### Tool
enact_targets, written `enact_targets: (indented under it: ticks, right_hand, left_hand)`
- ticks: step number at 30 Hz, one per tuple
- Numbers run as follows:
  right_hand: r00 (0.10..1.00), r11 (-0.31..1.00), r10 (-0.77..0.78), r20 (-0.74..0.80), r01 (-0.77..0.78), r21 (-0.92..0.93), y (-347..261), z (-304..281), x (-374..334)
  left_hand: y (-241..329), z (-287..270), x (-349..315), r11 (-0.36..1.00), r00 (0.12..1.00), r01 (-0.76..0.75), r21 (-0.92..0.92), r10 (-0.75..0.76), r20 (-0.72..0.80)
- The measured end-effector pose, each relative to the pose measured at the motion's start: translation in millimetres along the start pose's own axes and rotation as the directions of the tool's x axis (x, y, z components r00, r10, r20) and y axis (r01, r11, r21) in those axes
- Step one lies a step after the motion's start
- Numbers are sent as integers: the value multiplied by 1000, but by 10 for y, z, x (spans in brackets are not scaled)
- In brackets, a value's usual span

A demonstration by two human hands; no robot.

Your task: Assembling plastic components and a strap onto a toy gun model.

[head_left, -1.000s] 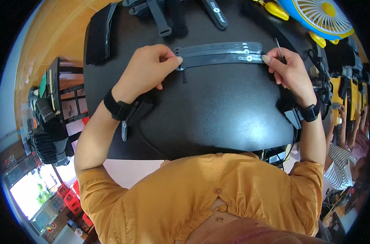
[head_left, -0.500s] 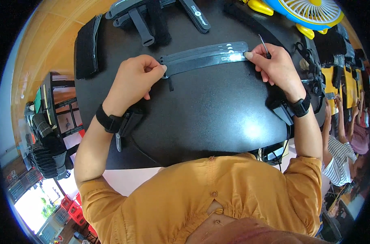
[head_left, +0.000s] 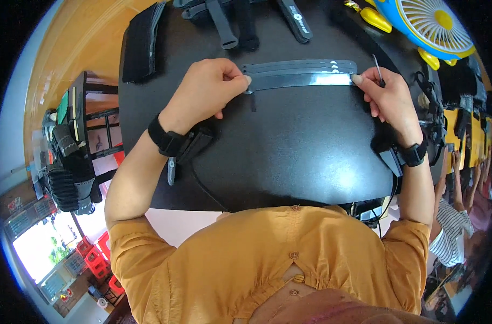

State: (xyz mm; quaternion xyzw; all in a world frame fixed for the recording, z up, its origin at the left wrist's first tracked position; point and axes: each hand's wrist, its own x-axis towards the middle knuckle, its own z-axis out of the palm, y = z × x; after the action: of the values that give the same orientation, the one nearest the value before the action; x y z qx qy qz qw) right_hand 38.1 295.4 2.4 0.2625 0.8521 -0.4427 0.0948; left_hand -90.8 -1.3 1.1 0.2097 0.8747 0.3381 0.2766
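A dark grey fabric strap [head_left: 294, 81] lies stretched flat across the black table, its right part shining in the light. My left hand [head_left: 207, 89] is closed, pinching the strap's left end between thumb and finger. At the other end, my right hand [head_left: 390, 99] grips the strap's right tip with thumb and forefinger. A thin pointed metal tool [head_left: 377, 67] with a dark base sticks up out of the same hand; its lower part is hidden by the fingers. Just behind the held strap, several similar straps [head_left: 294, 67] lie fanned side by side with rounded ends.
More straps [head_left: 295, 21] lie at the table's far side, beside a black folded fabric stack [head_left: 143, 43] at far left. A blue and yellow fan [head_left: 427, 27] stands far right. Black cords [head_left: 434, 127] lie along the right edge. Other people [head_left: 452, 229] work beyond.
The whole view has shifted, so table and hands sit further right and slightly higher. Both hands keep their hold on the strap's ends, and the strap now looks more level.
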Motion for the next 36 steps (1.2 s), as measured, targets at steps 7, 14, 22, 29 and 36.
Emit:
enact_targets:
  ticks: [7,14,22,29,36]
  right_hand:
    - [999,999,-49,-10,49,-16,26,8,21]
    - [996,994,-78,-32,75,-78,3,10,18]
    - [992,993,-116,-38,117,10,69,-31,17]
    - [988,932,-148,51,122,342,229,-188,-132]
    - [967,940,-232,104,196,278,14,-107,-691]
  left_hand:
    - [20,-38,12,999,999,33,11,-33,23]
    - [41,-46,55,997,997,64,51,-66,32]
    - [141,-178,-97,963,990,137,230,-138,-11]
    - [-109,-531,-725,997,965,76,32,-66,-253]
    - [-600,-349,-1246,942,943,114,315,-3,-332]
